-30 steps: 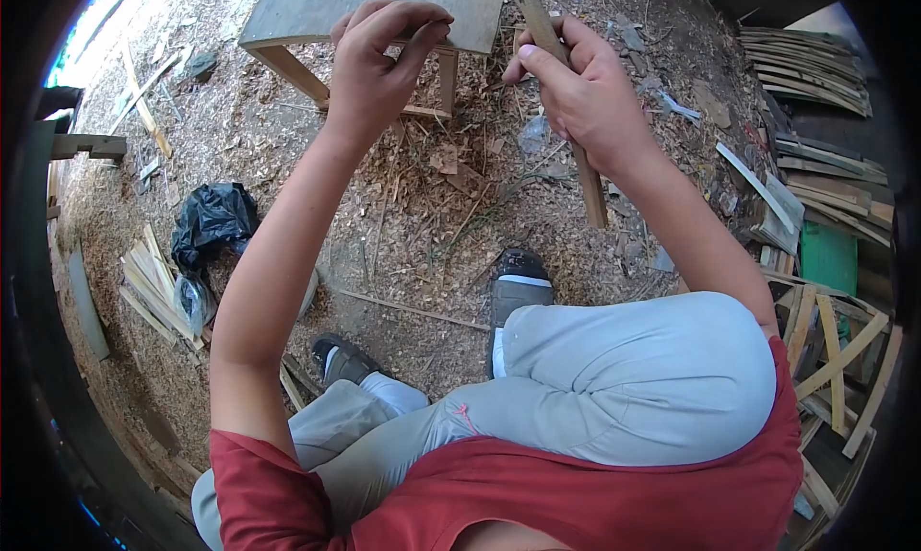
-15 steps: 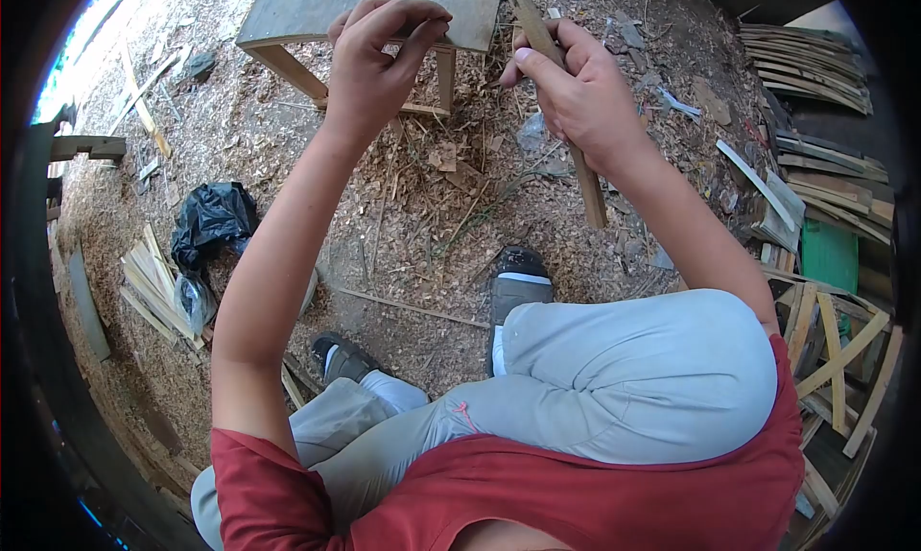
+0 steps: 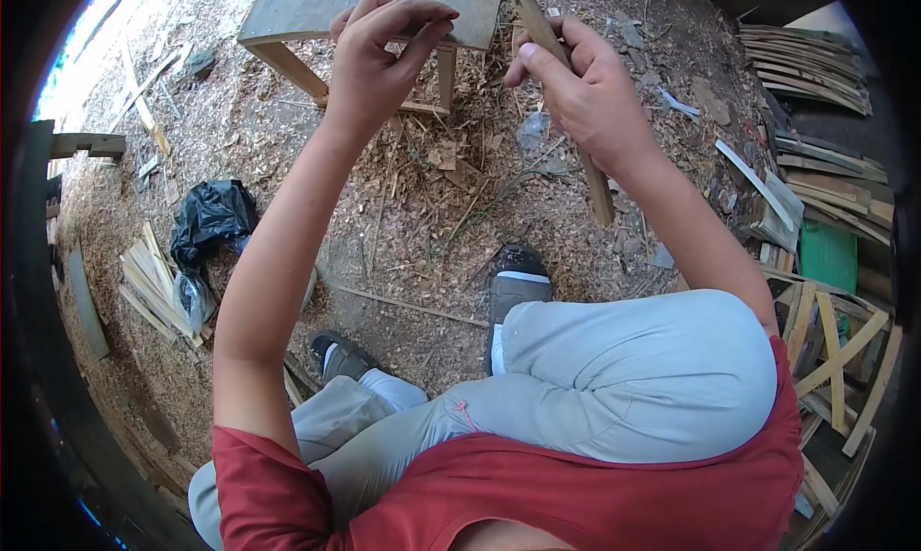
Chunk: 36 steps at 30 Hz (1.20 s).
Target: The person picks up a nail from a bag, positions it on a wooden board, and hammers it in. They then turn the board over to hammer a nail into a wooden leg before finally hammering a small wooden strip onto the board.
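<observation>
My right hand (image 3: 600, 95) is wrapped around the wooden handle of a hammer (image 3: 535, 23). The handle runs from the top edge down past my palm, and only a bit of dark head shows, cut off by the frame. My left hand (image 3: 389, 47) is raised at the near edge of a small wooden table (image 3: 317, 4) with a grey top. Its thumb and fingers come together in a pinch; whatever may be between the tips is too small to make out.
Wood shavings cover the ground. A black plastic bag (image 3: 216, 220) and thin wood strips (image 3: 158, 287) lie at left. Stacked slats (image 3: 806, 67), a green panel (image 3: 828, 256) and a crisscrossed wooden frame (image 3: 835, 359) are at right. My shoes (image 3: 520, 282) rest on the ground.
My right hand and the hammer have shifted very slightly, the handle's lower end moving a little up and to the right. My left hand keeps its pinch in nearly the same spot.
</observation>
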Available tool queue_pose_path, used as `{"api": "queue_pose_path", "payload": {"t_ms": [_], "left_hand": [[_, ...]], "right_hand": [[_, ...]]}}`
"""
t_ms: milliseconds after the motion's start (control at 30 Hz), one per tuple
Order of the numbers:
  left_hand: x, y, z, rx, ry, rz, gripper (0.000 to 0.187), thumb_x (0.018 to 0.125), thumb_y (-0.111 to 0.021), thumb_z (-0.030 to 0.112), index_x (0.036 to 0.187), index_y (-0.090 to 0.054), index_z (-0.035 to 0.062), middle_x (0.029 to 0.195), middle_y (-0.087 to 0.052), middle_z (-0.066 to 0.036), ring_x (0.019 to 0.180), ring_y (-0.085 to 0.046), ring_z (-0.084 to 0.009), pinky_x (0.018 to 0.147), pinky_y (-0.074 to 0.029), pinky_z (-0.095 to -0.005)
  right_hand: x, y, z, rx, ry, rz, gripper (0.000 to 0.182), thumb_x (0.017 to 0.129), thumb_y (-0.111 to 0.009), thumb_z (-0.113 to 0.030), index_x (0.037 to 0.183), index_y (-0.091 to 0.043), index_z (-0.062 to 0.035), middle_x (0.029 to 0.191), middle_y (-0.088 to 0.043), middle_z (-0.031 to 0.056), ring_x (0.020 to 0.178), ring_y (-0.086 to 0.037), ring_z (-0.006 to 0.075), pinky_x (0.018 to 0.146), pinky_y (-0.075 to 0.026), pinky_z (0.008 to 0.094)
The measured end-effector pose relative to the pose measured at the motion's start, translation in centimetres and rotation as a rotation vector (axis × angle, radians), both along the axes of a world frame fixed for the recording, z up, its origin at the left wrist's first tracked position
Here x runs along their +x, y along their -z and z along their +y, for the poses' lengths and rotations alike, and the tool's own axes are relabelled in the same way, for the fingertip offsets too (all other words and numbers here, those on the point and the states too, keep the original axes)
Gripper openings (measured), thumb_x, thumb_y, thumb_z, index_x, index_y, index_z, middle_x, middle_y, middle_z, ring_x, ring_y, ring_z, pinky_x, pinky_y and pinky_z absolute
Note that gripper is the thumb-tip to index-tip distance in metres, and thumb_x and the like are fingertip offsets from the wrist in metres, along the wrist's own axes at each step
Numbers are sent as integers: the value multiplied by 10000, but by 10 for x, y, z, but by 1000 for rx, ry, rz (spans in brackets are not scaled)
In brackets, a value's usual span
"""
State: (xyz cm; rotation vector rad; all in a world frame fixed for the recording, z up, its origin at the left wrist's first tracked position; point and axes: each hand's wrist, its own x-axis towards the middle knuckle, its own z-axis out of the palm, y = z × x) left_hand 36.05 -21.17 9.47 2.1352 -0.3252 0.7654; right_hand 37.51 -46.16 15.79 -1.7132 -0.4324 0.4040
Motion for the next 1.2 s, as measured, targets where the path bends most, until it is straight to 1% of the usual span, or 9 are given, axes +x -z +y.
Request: {"api": "queue_pose_path", "payload": {"t_ms": [167,267,400,733,800,933,1033,1133,1200], "left_hand": [[-3,-5,-7,-201,118,61,355,994,-758,44,1332,-649,36,1093,-776,-90,1027,-767,-161,908,-625,-291],[0,5,-1,-196,154,49,461,1003,-750,45,1394,-507,35,1092,-787,-100,1046,-767,-166,932,-616,-297],[0,11,1,-174,120,37,442,1000,-754,40,1342,-474,34,1101,-785,-105,1062,-764,-169,953,-608,-298],[1,15,3,-156,81,31,391,992,-777,96,1238,-476,56,1078,-805,-93,1039,-782,-173,923,-563,-288],[2,16,2,-172,73,11,400,982,-801,158,1225,-496,71,1043,-827,-53,1008,-802,-170,919,-521,-281],[1,15,2,-192,67,36,386,983,-796,152,1211,-495,72,1041,-830,-57,1011,-801,-168,949,-492,-283],[1,15,1,-180,59,24,378,982,-795,156,1202,-499,74,1033,-833,-56,1016,-801,-173,975,-473,-290],[3,16,3,-178,64,15,372,980,-797,165,1190,-504,74,1023,-835,-55,1020,-801,-178,993,-458,-296],[3,17,3,-144,52,6,369,979,-798,170,1182,-505,73,1019,-836,-55,1022,-800,-180,999,-452,-297]], "right_hand": [[1,-8,-9,-59,-16,-160,251,1082,-620,-209,1282,-655,-60,921,-742,32,724,-591,78,680,-486,288],[0,-16,-13,-106,-8,-330,310,1082,-613,-196,1384,-643,-133,915,-731,53,726,-621,110,686,-507,300],[0,-30,-18,-251,-30,-555,388,1070,-623,-179,1453,-640,-235,891,-718,66,694,-611,125,654,-506,316],[4,-34,-14,-355,-87,-590,408,1069,-620,-159,1454,-670,-283,813,-723,77,550,-548,126,575,-484,342],[0,-43,-12,-410,-135,-481,433,1109,-552,-87,1508,-630,-236,889,-616,-8,795,-544,81,744,-491,272],[0,-52,-10,-523,-151,-457,428,1108,-560,-92,1505,-635,-235,923,-669,-3,770,-545,82,723,-487,271],[5,-41,-10,-416,-95,-712,414,1069,-603,-153,1456,-674,-283,843,-751,119,511,-554,155,542,-468,344],[3,-49,-8,-567,-172,-593,418,1104,-575,-99,1503,-633,-214,1046,-760,17,765,-566,91,711,-494,276],[2,-44,-4,-298,-69,-752,415,1068,-603,-139,1454,-677,-271,876,-767,118,537,-589,168,569,-498,352]]}}
